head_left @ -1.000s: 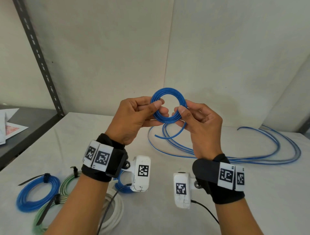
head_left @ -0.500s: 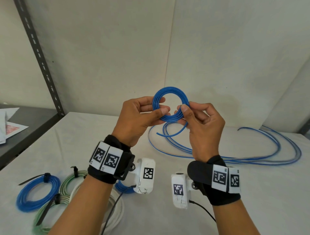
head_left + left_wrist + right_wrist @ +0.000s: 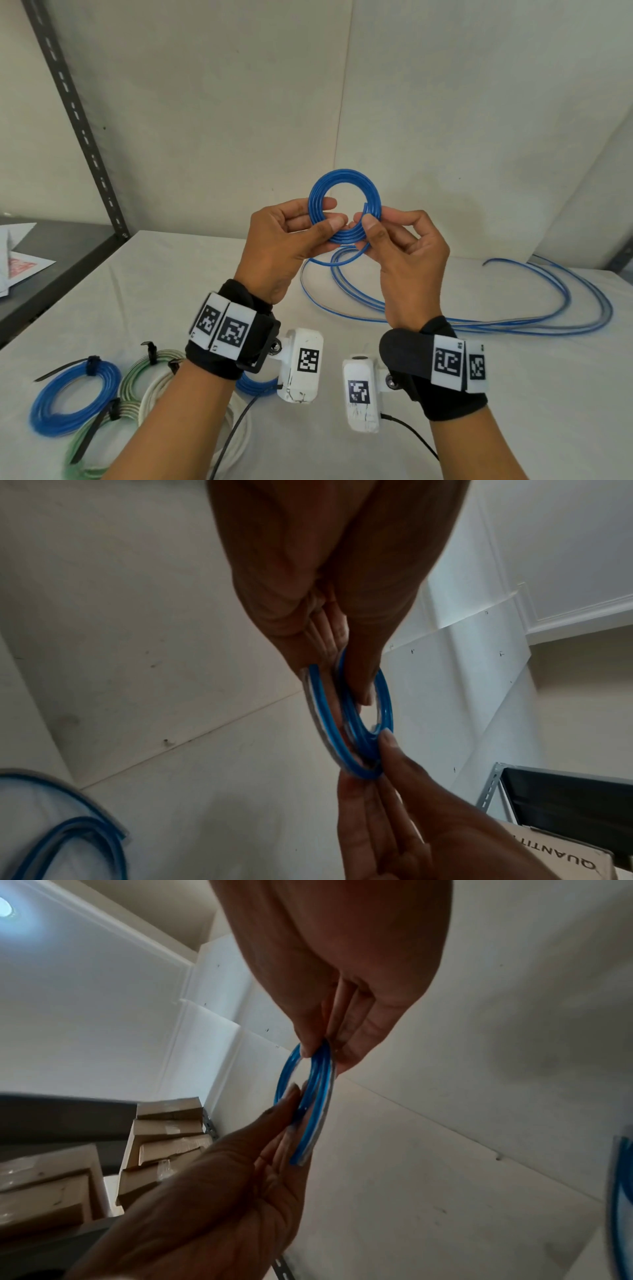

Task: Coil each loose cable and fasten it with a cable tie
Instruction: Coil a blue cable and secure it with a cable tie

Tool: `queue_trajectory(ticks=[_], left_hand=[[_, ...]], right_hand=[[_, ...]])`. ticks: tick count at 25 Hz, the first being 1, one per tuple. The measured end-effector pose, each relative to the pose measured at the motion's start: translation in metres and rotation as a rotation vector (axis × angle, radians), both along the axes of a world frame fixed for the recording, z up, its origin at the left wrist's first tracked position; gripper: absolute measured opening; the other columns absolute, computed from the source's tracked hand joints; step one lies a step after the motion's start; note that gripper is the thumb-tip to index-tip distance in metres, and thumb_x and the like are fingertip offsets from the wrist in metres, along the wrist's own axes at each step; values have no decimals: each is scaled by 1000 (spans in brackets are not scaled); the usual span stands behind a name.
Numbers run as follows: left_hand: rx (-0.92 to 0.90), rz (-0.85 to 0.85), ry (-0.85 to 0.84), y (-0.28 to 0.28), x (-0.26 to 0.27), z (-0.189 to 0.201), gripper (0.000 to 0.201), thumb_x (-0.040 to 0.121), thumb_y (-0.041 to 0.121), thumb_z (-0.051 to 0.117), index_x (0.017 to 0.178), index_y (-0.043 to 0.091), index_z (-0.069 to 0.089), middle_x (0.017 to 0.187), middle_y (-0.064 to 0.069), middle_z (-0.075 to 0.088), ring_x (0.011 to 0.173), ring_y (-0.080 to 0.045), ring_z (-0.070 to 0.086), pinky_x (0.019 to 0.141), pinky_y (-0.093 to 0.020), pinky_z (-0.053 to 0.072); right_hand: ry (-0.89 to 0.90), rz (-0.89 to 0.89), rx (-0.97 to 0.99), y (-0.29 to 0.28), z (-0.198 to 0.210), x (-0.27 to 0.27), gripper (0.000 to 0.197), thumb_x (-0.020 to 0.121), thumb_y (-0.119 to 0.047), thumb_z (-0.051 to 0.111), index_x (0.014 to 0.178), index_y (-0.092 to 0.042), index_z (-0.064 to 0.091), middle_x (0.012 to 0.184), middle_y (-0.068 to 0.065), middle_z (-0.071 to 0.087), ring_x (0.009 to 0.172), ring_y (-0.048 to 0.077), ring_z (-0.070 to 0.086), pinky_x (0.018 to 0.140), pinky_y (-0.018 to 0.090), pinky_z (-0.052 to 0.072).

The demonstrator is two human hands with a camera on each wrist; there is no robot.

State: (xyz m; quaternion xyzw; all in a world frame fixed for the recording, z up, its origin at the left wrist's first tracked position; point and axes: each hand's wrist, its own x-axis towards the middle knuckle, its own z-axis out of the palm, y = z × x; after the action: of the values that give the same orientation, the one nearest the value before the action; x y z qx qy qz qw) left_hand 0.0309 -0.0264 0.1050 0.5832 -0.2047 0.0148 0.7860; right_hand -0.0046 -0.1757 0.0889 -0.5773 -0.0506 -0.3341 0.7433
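I hold a small coil of blue cable (image 3: 344,178) upright in the air above the white table (image 3: 171,291). My left hand (image 3: 325,219) pinches its left side between thumb and fingers, and my right hand (image 3: 375,222) pinches its right side. One cable end (image 3: 365,206) sticks up by my right thumb, and a short tail (image 3: 339,262) curves below the hands. In the left wrist view the coil (image 3: 322,723) runs between my left hand's fingertips (image 3: 359,693) and the right hand. The right wrist view shows the coil (image 3: 316,1093) edge-on under my right hand's fingertips (image 3: 308,1050).
Long loose blue cables (image 3: 513,315) sprawl on the table behind and to the right. Tied coils lie at front left: blue (image 3: 73,397), green (image 3: 137,373) and white (image 3: 154,401). A dark shelf (image 3: 68,260) with papers and a slotted upright (image 3: 78,120) stand left. The wall is close behind.
Both hands have lifted the coil a little. The right thumb has slid along the coil's right side, and a cable end now stands up beside it.
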Motion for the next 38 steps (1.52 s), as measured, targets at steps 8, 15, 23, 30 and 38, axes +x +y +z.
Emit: queue_trajectory(ticks=[8, 15, 23, 30, 38], left_hand=[[586, -108, -55, 23, 10, -1, 37, 82, 23, 79, 117, 14, 71, 93, -8, 78, 90, -21, 75, 86, -42, 60], [667, -205, -36, 28, 7, -1, 18, 88, 17, 74, 101, 4, 76, 88, -15, 77, 85, -28, 75, 86, -45, 60], [367, -76, -6, 24, 4, 2, 19, 91, 12, 69, 105, -1, 74, 88, -18, 76, 79, -23, 74, 70, -31, 61], [202, 14, 44, 20, 6, 5, 17, 92, 18, 67, 100, 5, 74, 88, -14, 77, 80, -23, 74, 78, -37, 62], [66, 50, 85, 17, 7, 4, 23, 94, 17, 64, 109, 1, 70, 89, -11, 77, 82, -20, 74, 70, -29, 61]], right_hand=[[136, 125, -658, -31, -1, 1, 13, 88, -7, 75, 95, -18, 74, 88, 1, 77, 80, 17, 75, 78, 35, 60], [136, 167, -755, -31, 1, -2, 11, 91, -9, 72, 100, -14, 76, 87, -2, 77, 78, 14, 74, 77, 28, 59], [64, 131, -349, -21, 1, 1, 9, 98, -9, 62, 106, -7, 61, 92, 9, 78, 86, 22, 76, 77, 36, 61], [93, 197, -233, -18, 2, -1, 20, 103, -13, 54, 122, -10, 59, 105, 11, 77, 99, 25, 75, 79, 40, 61], [60, 155, -74, 0, -2, -1, 24, 96, -4, 64, 119, -5, 60, 99, 15, 77, 92, 29, 75, 74, 36, 62]])
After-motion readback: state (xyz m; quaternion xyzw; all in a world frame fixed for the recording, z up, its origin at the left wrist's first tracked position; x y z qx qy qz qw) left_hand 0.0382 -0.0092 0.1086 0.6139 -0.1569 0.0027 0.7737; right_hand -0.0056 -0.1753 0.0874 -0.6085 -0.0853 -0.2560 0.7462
